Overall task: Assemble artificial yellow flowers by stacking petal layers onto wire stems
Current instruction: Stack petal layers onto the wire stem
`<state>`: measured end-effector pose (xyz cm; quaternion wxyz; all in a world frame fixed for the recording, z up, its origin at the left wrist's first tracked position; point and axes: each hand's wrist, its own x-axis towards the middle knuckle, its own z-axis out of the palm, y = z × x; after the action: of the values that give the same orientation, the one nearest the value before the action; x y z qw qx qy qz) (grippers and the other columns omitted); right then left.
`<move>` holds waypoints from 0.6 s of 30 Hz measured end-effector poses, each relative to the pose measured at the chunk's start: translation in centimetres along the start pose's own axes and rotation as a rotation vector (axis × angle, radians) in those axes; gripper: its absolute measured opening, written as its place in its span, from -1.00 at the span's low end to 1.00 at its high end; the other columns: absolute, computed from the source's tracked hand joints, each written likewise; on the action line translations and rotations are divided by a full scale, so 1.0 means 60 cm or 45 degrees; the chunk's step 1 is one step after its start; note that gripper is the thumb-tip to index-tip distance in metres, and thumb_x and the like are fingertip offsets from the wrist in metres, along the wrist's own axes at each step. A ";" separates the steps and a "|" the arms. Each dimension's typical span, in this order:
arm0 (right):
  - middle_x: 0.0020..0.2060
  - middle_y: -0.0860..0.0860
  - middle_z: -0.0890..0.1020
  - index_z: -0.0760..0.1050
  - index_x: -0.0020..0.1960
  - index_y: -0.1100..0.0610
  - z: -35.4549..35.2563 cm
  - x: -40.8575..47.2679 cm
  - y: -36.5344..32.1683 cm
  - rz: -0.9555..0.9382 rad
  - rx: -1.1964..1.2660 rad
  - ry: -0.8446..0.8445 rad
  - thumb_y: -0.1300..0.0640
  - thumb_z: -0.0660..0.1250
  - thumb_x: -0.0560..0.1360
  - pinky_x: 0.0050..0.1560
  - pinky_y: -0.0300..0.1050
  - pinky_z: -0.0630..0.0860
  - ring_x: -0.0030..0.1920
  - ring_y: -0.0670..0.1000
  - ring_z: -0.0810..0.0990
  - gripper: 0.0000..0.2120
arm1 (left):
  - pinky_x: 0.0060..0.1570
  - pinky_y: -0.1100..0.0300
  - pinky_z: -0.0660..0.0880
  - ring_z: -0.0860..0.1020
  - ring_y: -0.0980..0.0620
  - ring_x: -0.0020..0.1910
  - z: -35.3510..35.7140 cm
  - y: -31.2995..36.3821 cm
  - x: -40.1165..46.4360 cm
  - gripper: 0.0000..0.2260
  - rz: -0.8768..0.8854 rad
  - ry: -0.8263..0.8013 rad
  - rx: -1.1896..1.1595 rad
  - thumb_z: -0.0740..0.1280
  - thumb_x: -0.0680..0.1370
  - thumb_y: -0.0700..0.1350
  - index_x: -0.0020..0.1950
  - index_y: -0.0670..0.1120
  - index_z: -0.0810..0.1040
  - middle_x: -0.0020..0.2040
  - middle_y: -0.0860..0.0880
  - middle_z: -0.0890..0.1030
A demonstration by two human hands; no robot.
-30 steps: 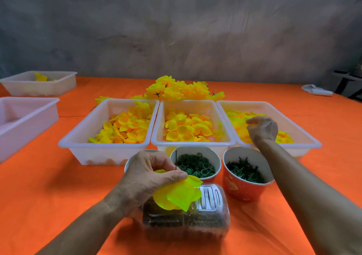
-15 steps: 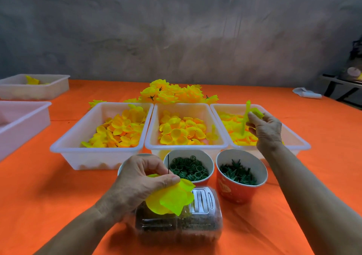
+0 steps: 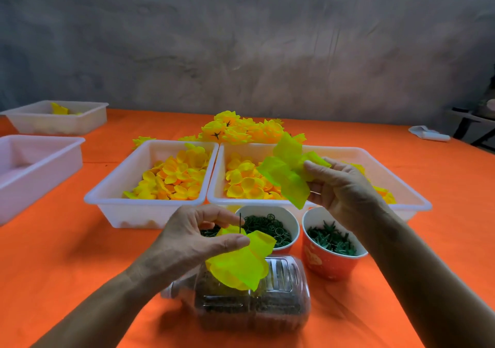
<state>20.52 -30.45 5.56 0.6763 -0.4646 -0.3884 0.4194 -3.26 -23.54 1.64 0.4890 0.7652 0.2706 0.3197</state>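
Stacking step, mid-flower. Head view only:

Left hand [image 3: 192, 238] pinches a thin wire stem [image 3: 240, 222] between thumb and fingers; tip pokes up above a yellow petal layer [image 3: 242, 264] already threaded on and hanging below the thumb, over a clear plastic bottle [image 3: 267, 302] lying on its side on the orange table [image 3: 67, 262].

Right hand [image 3: 340, 189] pinches a fresh petal layer [image 3: 288, 175] by one edge, up in the air above the middle tray, well apart from the stem tip.

Next move, my read: bring the new layer down to the wire tip, find its centre hole, push it on against the first layer. Floppy fabric, hole not visible from here, so alignment is the tricky bit.

Containers:
- left tray [image 3: 107, 200]: cupped yellow-orange petals
- middle tray [image 3: 214, 187]: same sort of petals
- right tray [image 3: 417, 200]: yellow petals, mostly hidden behind right hand
- white cup [image 3: 294, 222]: small dark green rings
- red cup [image 3: 329, 267]: dark green spiky calyx-type pieces
- third cup behind left hand, contents can't tell
- far-left tray [image 3: 88, 112]: a few yellow pieces
- near-left tray [image 3: 53, 160]: contents not visible

Finished flowers [image 3: 241, 131] piled behind the trays.
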 end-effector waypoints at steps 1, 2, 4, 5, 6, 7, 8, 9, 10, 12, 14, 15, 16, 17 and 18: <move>-0.18 0.06 0.71 0.55 0.00 0.18 0.008 -0.004 0.000 0.006 -0.024 0.003 0.16 0.35 0.30 -0.16 -0.08 0.63 -0.23 0.00 0.69 -0.72 | 0.07 0.20 0.51 0.61 0.14 0.00 -0.005 0.004 -0.001 -0.61 0.000 -0.002 -0.025 0.58 0.12 0.24 -0.12 0.14 0.69 -0.07 0.00 0.69; -0.18 0.07 0.71 0.55 0.00 0.18 0.013 -0.007 -0.001 0.010 -0.048 0.006 0.16 0.36 0.29 -0.15 -0.08 0.62 -0.23 0.01 0.69 -0.71 | 0.05 0.19 0.52 0.61 0.11 -0.02 -0.011 0.008 -0.001 -0.55 -0.001 0.004 -0.078 0.55 0.09 0.27 -0.10 0.13 0.69 -0.07 -0.07 0.68; -0.19 0.07 0.71 0.55 0.00 0.18 0.025 -0.012 -0.002 0.015 -0.072 0.007 0.15 0.37 0.27 -0.14 -0.07 0.62 -0.25 0.00 0.69 -0.69 | -0.05 0.26 0.53 0.62 0.08 -0.06 -0.020 0.017 0.001 -0.49 0.010 0.041 -0.180 0.51 0.07 0.31 -0.08 0.10 0.69 -0.07 -0.10 0.69; -0.20 0.07 0.71 0.54 0.00 0.19 0.030 -0.015 -0.003 0.014 -0.076 -0.002 0.15 0.37 0.27 -0.14 -0.06 0.62 -0.25 0.00 0.69 -0.69 | -0.09 0.34 0.53 0.63 0.12 -0.06 -0.023 0.023 0.004 -0.50 0.022 0.075 -0.192 0.48 0.10 0.32 -0.07 0.09 0.69 -0.08 -0.05 0.70; -0.19 0.08 0.71 0.54 0.01 0.20 0.035 -0.017 -0.005 0.010 -0.079 -0.022 0.15 0.37 0.27 -0.14 -0.06 0.62 -0.25 0.00 0.69 -0.68 | -0.11 0.39 0.51 0.63 0.16 -0.07 -0.025 0.029 0.007 -0.51 0.037 0.115 -0.186 0.46 0.13 0.33 -0.08 0.07 0.69 -0.09 0.02 0.70; -0.18 0.09 0.71 0.54 0.02 0.21 0.040 -0.020 -0.007 0.009 -0.086 -0.050 0.15 0.37 0.28 -0.15 -0.06 0.62 -0.24 0.01 0.69 -0.67 | -0.13 0.40 0.50 0.63 0.20 -0.10 -0.025 0.037 0.011 -0.52 0.046 0.157 -0.188 0.45 0.17 0.34 -0.09 0.05 0.69 -0.11 0.06 0.70; -0.16 0.11 0.71 0.55 0.03 0.22 0.045 -0.024 -0.009 0.003 -0.100 -0.082 0.15 0.38 0.29 -0.15 -0.07 0.63 -0.22 0.02 0.69 -0.68 | -0.14 0.38 0.49 0.63 0.21 -0.13 -0.025 0.043 0.016 -0.56 0.055 0.200 -0.204 0.47 0.22 0.32 -0.11 0.03 0.69 -0.13 0.07 0.70; -0.16 0.12 0.70 0.55 0.03 0.23 0.050 -0.026 -0.011 -0.003 -0.116 -0.113 0.15 0.38 0.31 -0.17 -0.08 0.64 -0.21 0.03 0.69 -0.68 | -0.16 0.37 0.48 0.62 0.20 -0.18 -0.024 0.049 0.019 -0.61 0.062 0.230 -0.232 0.46 0.25 0.28 -0.12 0.01 0.69 -0.16 0.06 0.70; -0.16 0.12 0.71 0.56 0.03 0.23 0.054 -0.029 -0.013 -0.012 -0.129 -0.142 0.15 0.38 0.31 -0.20 -0.10 0.64 -0.21 0.02 0.69 -0.69 | -0.17 0.35 0.47 0.61 0.17 -0.20 -0.022 0.055 0.022 -0.63 0.068 0.246 -0.261 0.44 0.25 0.24 -0.13 0.01 0.69 -0.18 0.04 0.70; -0.18 0.10 0.71 0.56 0.03 0.24 0.065 -0.036 -0.017 -0.022 -0.138 -0.192 0.15 0.38 0.32 -0.24 -0.14 0.62 -0.23 0.01 0.69 -0.69 | -0.19 0.29 0.47 0.61 0.13 -0.16 -0.019 0.065 0.025 -0.62 0.057 0.247 -0.311 0.43 0.22 0.24 -0.12 0.02 0.68 -0.12 0.02 0.70; -0.19 0.09 0.70 0.56 0.03 0.26 0.075 -0.040 -0.019 -0.024 -0.159 -0.218 0.14 0.39 0.31 -0.26 -0.16 0.61 -0.24 0.00 0.69 -0.67 | -0.18 0.19 0.47 0.62 0.08 -0.11 -0.017 0.072 0.025 -0.58 0.019 0.222 -0.358 0.46 0.18 0.25 -0.11 0.01 0.68 -0.08 0.02 0.70; -0.18 0.10 0.70 0.55 0.04 0.29 0.079 -0.043 -0.020 -0.022 -0.178 -0.223 0.13 0.40 0.30 -0.25 -0.16 0.61 -0.24 0.00 0.68 -0.64 | -0.19 0.15 0.47 0.62 0.06 -0.11 -0.015 0.075 0.026 -0.56 -0.007 0.213 -0.378 0.48 0.15 0.22 -0.10 -0.01 0.68 -0.10 0.01 0.70; -0.16 0.12 0.70 0.53 0.06 0.32 0.082 -0.044 -0.019 -0.026 -0.199 -0.224 0.13 0.41 0.28 -0.23 -0.14 0.62 -0.23 0.01 0.68 -0.59 | -0.22 0.14 0.48 0.62 0.05 -0.14 -0.014 0.076 0.025 -0.54 -0.032 0.216 -0.389 0.51 0.11 0.18 -0.10 -0.04 0.67 -0.12 0.00 0.70; -0.13 0.15 0.69 0.52 0.08 0.36 0.085 -0.046 -0.018 -0.037 -0.217 -0.225 0.14 0.42 0.27 -0.18 -0.10 0.63 -0.20 0.04 0.67 -0.55 | -0.25 0.17 0.49 0.62 0.06 -0.18 -0.012 0.078 0.024 -0.54 -0.043 0.218 -0.408 0.53 0.07 0.12 -0.12 -0.06 0.65 -0.15 -0.01 0.70; -0.11 0.19 0.68 0.51 0.09 0.38 0.087 -0.049 -0.017 -0.065 -0.234 -0.224 0.17 0.43 0.25 -0.13 -0.04 0.60 -0.18 0.07 0.66 -0.53 | -0.28 0.20 0.51 0.63 0.08 -0.23 -0.011 0.079 0.021 -0.57 -0.033 0.219 -0.436 0.54 0.04 0.07 -0.16 -0.06 0.65 -0.19 -0.02 0.70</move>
<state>14.94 -31.80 7.55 0.6045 -0.4760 -0.4949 0.4039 -2.44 -23.99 6.48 0.5913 0.6371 0.2629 0.4189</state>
